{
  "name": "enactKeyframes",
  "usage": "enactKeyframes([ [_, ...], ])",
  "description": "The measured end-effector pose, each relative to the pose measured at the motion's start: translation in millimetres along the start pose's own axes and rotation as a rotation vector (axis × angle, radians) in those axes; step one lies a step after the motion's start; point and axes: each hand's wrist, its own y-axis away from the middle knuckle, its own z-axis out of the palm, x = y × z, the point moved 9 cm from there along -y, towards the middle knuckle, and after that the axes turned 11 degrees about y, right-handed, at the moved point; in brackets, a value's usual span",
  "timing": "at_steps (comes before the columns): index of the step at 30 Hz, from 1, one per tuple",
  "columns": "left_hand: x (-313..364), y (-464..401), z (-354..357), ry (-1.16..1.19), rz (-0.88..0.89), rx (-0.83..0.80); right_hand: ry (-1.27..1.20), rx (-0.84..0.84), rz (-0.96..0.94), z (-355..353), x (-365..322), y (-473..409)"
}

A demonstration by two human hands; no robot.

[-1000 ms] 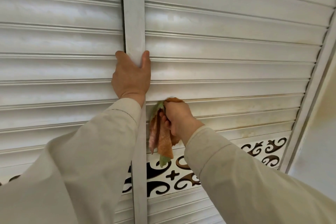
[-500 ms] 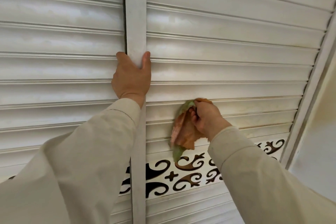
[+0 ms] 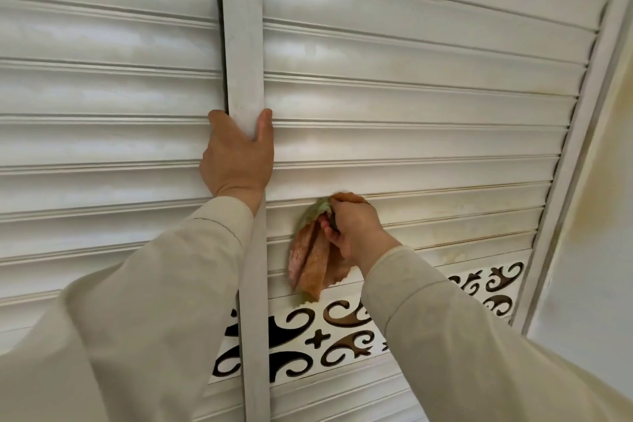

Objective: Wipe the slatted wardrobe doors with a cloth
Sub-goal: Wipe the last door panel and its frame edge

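Observation:
Two white slatted wardrobe doors fill the view, the left door (image 3: 102, 96) and the right door (image 3: 411, 113). My left hand (image 3: 236, 161) grips the vertical edge stile (image 3: 243, 44) of the right door, thumb on one side and fingers on the other. My right hand (image 3: 352, 226) presses an orange and green cloth (image 3: 311, 260) against a slat of the right door, just right of the stile. The cloth hangs down below my fist. Brownish grime lines show along the slats to the right of the cloth.
A band of dark scroll-shaped cut-outs (image 3: 342, 336) runs across the right door below the cloth. The right door's outer frame (image 3: 582, 147) slants along the right, with a pale wall (image 3: 603, 250) beyond it. My beige sleeves cover the lower view.
My right hand slid the cloth rightward along the slat, then back left to a spot between the two earlier positions. The left hand has kept its grip on the stile.

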Motion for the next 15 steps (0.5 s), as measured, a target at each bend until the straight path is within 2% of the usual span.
enactKeyframes([
  [6,-2,3,-1,0.009,-0.029,0.025,-0.101,0.103,0.009,-56,-9,-21],
  [9,-4,9,-10,0.086,-0.086,0.181,-0.104,0.121,0.026,-76,-13,-36],
  [12,14,25,-16,0.124,0.029,0.343,-0.122,0.096,0.048,-83,-13,-45],
  [15,53,44,-6,0.106,0.296,0.301,-0.146,0.09,0.035,-91,-13,-51],
])
